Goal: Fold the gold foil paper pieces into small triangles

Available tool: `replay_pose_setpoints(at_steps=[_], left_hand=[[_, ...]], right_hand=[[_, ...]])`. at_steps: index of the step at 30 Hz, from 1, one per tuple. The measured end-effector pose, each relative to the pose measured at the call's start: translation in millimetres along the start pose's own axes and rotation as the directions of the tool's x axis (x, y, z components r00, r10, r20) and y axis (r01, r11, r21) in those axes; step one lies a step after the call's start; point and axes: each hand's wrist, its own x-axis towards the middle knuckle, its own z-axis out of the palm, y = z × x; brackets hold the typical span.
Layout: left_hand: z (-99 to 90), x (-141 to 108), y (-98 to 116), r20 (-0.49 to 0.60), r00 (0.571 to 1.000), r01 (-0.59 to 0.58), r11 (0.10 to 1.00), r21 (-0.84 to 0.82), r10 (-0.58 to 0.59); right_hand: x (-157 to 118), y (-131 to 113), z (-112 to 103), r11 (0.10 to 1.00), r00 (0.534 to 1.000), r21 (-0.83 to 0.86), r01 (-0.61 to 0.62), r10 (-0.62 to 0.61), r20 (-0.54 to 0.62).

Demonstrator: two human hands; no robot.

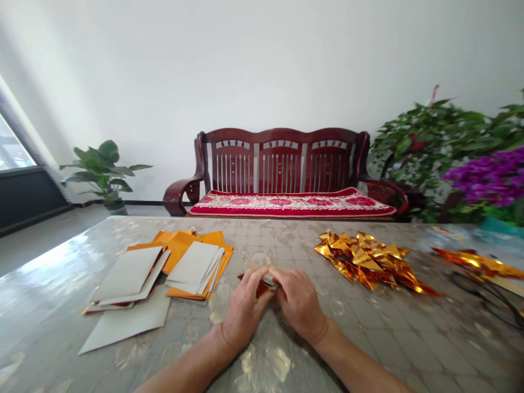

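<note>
Folded paper (261,289), well in from the far edge of the desk (278,233), is pinched between our left hand (244,305) and right hand (301,304), fingers curled. We judge it light, slightly stiff and easily creased, best held by its edges.

Dark red wooden bench (280,153), patterned red-and-white seat cover (292,203), leafy potted plant (104,169), purple flowers (491,177), white wall (262,65)

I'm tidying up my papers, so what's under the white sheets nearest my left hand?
Orange sheets stick out from under the white sheets at the right and near edges. Anything beneath their middle is covered.
</note>
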Motion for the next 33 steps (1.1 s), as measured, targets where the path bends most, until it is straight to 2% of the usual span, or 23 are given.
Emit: replay_pose_setpoints(at_steps=[2,5,8,10,12,15,17,20,24,28,30,33], left_hand=[[0.3,2.2,-1.0,-0.021,1.000,0.008,0.998,-0.070,-0.010],[0.8,4.1,-8.4,-0.089,0.996,0.009,0.984,-0.176,-0.025],[0.2,4.5,-19.6,-0.063,0.994,0.074,0.973,-0.219,-0.090],[-1.5,4.4,-24.7,0.005,0.992,0.127,0.982,-0.142,-0.127],[-4.0,4.5,-25.8,0.089,0.987,0.132,0.991,0.024,-0.134],[-6.6,5.1,-21.5,0.227,0.970,0.021,0.964,0.266,-0.084],[-6.2,6.0,-17.9,0.318,0.946,-0.061,0.930,0.363,-0.062],[-2.8,8.0,-16.0,0.412,0.906,-0.108,0.883,0.457,-0.102],[0.4,11.0,-19.0,0.446,0.880,-0.087,0.866,0.493,-0.165],[-1.8,11.9,-21.7,0.434,0.884,-0.028,0.904,0.426,-0.177],[-3.1,12.0,-23.0,0.426,0.883,0.019,0.923,0.384,-0.196],[-4.2,13.5,-24.7,0.415,0.860,0.141,0.921,0.364,-0.296]], right_hand=[[2.5,-2.5,-1.7,1.000,1.000,-0.012,0.007,-0.007,-0.015],[3.8,2.6,-4.5,0.999,0.999,-0.014,-0.052,0.052,-0.006],[1.4,13.2,-7.8,0.996,0.996,-0.040,-0.080,0.082,0.042],[-1.7,19.3,-8.4,0.993,0.992,-0.090,-0.079,0.088,0.093],[-4.9,22.8,-6.9,0.986,0.983,-0.148,-0.075,0.098,0.154],[-9.0,24.2,-2.0,0.973,0.962,-0.225,-0.055,0.112,0.248],[-10.6,23.9,0.9,0.968,0.947,-0.246,-0.043,0.117,0.298],[-12.0,23.7,2.5,0.974,0.923,-0.222,-0.044,0.125,0.364],[-13.8,24.6,1.4,0.978,0.884,-0.193,-0.073,0.153,0.442],[-14.7,26.3,-1.7,0.979,0.830,-0.153,-0.137,0.197,0.522],[-13.4,27.5,-4.3,0.981,0.806,-0.106,-0.164,0.195,0.559],[-9.7,29.7,-8.2,0.976,0.779,-0.071,-0.207,0.208,0.592]])
